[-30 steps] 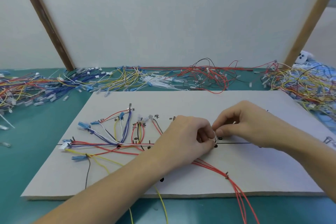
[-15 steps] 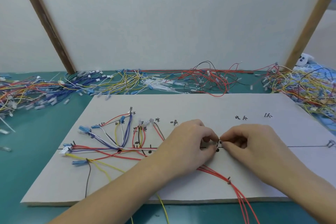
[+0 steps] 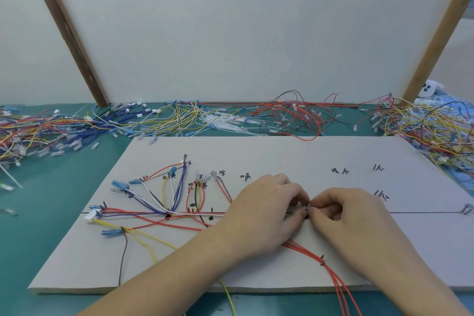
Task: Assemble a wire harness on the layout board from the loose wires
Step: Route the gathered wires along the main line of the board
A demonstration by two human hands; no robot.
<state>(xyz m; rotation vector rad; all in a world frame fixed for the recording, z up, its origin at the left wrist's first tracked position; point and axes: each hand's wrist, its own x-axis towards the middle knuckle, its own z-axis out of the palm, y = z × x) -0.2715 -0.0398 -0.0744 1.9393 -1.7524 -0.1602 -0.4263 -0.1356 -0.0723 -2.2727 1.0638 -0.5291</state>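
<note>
Nearest to the person, a bundle of thin red wires runs over the front edge of the flat grey layout board and climbs up-left toward the two hands, so its long axis is diagonal, from near-right to far-left. The left hand and the right hand meet fingertip to fingertip over the black drawn line, both pinching a small dark piece, maybe a tie, too small to name. The bundle passes under the left hand, which seems the nearer one to it. Farther left, the laid coloured wires fan out. Beyond the board lie heaps of loose wires
</note>
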